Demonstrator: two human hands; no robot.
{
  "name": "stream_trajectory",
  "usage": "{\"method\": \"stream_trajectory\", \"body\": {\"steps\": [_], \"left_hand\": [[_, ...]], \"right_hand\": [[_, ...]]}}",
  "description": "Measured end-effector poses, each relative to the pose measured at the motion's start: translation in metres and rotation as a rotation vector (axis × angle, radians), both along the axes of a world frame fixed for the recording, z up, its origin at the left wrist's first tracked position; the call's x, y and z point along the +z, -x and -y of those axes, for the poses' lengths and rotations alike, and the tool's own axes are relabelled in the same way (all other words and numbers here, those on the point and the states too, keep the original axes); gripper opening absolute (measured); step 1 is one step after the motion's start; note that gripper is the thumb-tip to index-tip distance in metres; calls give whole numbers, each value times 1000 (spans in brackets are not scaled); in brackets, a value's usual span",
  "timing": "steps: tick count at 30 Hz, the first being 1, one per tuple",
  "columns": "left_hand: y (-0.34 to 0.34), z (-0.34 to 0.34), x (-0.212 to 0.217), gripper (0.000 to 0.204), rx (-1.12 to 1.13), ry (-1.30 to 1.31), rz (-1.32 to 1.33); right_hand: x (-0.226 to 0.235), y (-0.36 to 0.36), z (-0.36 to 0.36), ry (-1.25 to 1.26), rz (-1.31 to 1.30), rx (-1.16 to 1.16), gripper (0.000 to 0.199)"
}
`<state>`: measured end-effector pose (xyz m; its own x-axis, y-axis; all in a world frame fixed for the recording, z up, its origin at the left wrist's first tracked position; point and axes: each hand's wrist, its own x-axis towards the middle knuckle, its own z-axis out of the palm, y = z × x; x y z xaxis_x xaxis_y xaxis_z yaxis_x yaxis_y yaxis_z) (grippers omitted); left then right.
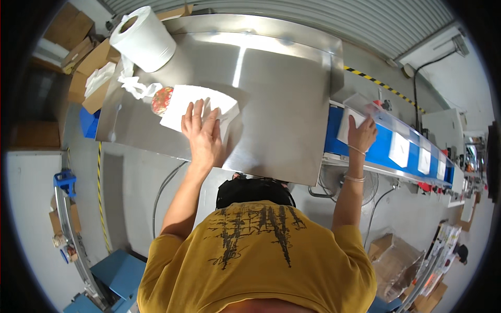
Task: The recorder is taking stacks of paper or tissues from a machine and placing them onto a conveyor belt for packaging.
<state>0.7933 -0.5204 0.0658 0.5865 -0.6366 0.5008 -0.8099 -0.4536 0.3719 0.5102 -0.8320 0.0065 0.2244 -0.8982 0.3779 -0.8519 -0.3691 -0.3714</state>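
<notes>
My left hand (pixel 201 136) lies with fingers spread on a flat white packet or stack of white sheets (pixel 180 101) on the steel table. A round red-and-green patterned piece (pixel 162 100) shows at the left edge of that white packet. On the right, my right hand (pixel 361 136) is over the near end of the blue conveyor belt (pixel 382 136). Its thumb and fingers are apart, next to a white flat packet (pixel 344 125); whether they touch it is unclear.
A big white paper roll (pixel 143 40) stands at the table's far left, with crumpled white strips (pixel 138 87) beside it. More white packets (pixel 399 150) lie along the belt behind a clear guard. An open cardboard box (pixel 96 78) sits left of the steel table (pixel 276 104).
</notes>
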Motion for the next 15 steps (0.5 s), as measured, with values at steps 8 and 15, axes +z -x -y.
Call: {"method": "stream_trajectory", "body": {"steps": [8, 15], "left_hand": [[-3, -2, 10, 31, -98, -39, -45], [-15, -8, 8, 40, 19, -76, -48]], "right_hand": [[23, -191, -119, -389, 237, 1148, 48], [-13, -118, -86, -710, 522, 601, 41]]}}
